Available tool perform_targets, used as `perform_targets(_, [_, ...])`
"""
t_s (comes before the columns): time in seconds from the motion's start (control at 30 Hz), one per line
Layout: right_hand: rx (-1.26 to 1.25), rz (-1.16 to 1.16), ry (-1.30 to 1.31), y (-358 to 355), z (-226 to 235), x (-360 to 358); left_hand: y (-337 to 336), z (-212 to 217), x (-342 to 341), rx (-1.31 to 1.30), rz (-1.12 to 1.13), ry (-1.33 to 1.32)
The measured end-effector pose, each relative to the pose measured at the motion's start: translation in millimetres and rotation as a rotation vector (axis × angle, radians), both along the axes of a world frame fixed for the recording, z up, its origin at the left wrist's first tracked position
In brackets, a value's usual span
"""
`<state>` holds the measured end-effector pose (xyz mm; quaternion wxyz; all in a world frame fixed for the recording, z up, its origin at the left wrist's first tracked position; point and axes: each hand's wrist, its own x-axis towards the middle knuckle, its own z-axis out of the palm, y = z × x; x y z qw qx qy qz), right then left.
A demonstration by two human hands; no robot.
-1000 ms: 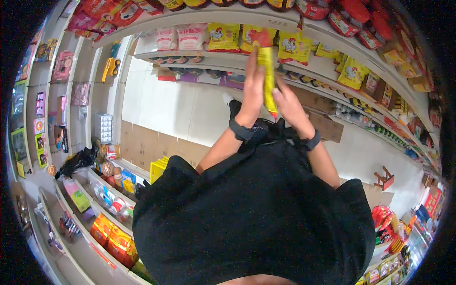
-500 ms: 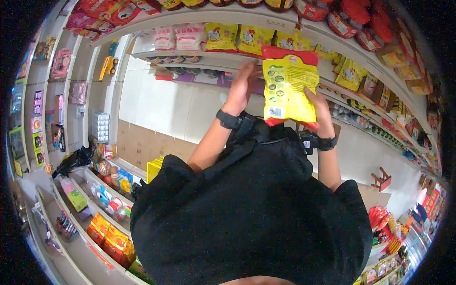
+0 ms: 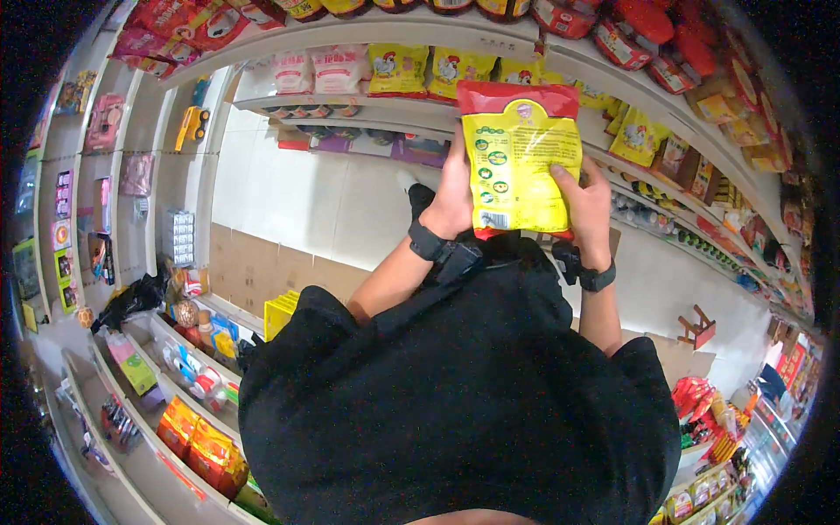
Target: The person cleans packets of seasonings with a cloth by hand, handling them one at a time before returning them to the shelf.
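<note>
A yellow seasoning-type bag with red ends [image 3: 525,166] is held up in front of my chest, its back panel with a barcode turned toward me. My right hand [image 3: 591,199] grips its right side, thumb across the front and fingers behind. Against the bag's left edge lies my left hand [image 3: 452,197]; its fingers go behind the bag and are mostly hidden. Similar yellow bags [image 3: 459,72] with a rooster picture stand on the shelf beyond, beside white-and-pink bags [image 3: 339,68].
An upper shelf [image 3: 420,31] carries dark jars and red tubs. On the left are shelves with toys, including a yellow toy truck [image 3: 192,125]. A yellow crate [image 3: 280,312] and flattened cardboard [image 3: 262,262] lie on the floor. A small wooden stool [image 3: 697,329] stands to the right.
My left hand has moved in from beside the bag to its left edge, fingers passing behind it. The bag has shifted slightly left and appears larger. My right hand still grips it.
</note>
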<state>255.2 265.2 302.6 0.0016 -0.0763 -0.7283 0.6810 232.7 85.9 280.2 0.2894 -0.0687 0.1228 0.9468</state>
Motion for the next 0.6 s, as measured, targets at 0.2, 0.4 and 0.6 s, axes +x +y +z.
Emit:
perform_targets(0.2, [0.385,-0.074,-0.028,12.0,7.6,0.8,-10.0,7.5,11.0,-0.359,-0.041,0.281])
perform_targets(0.4, [0.076,-0.376,0.118,54.0,27.8,1.6,-16.3,13.0,8.0,-0.334,-0.025,0.240])
perform_targets(0.6, [-0.160,-0.129,0.262,10.4,50.9,22.6,-16.8,11.5,5.9,-0.398,-0.035,0.301])
